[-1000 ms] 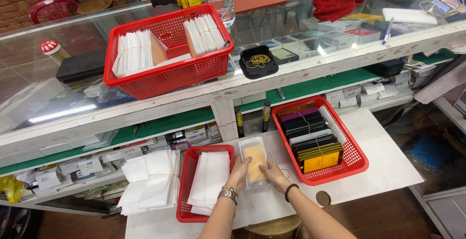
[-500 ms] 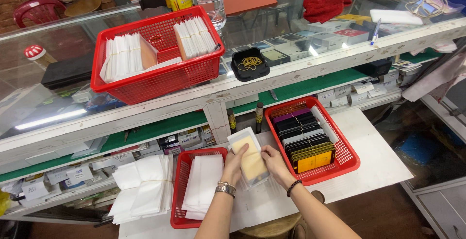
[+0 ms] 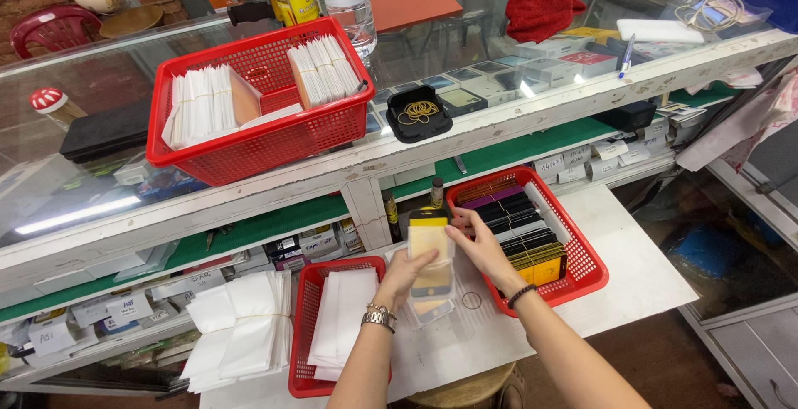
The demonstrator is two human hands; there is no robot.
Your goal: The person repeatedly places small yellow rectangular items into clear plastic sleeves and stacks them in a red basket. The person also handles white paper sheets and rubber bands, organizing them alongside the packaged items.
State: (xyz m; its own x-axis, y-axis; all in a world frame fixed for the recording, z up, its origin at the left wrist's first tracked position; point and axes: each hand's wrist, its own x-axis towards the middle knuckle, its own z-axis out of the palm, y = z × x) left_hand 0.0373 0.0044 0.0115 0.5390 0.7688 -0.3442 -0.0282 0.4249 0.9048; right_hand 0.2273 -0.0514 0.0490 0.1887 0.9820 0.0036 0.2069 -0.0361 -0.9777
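In the head view, a gold phone panel is held upright between both hands over the white shelf, just in front of the glass counter. The left hand is closed around the panel's lower edge from beneath, fingers curled onto it, and a clear sleeve is seen at that same end, so the panel appears to be partly in the sleeve; whether it is going in or coming out cannot be told. The right hand pinches the panel's upper right corner between thumb and fingers. To the right, a red basket is filled with rows of black, purple and gold panels, banded in stacks. To the left, a smaller red basket holds white sleeves, and a loose pile of white sleeves lies beside it. On the counter, a large red basket is seen with bundled white packets, next to a black tray of rubber bands. Judging by the full right basket, much stock seems left to be handled, with one piece in hand.
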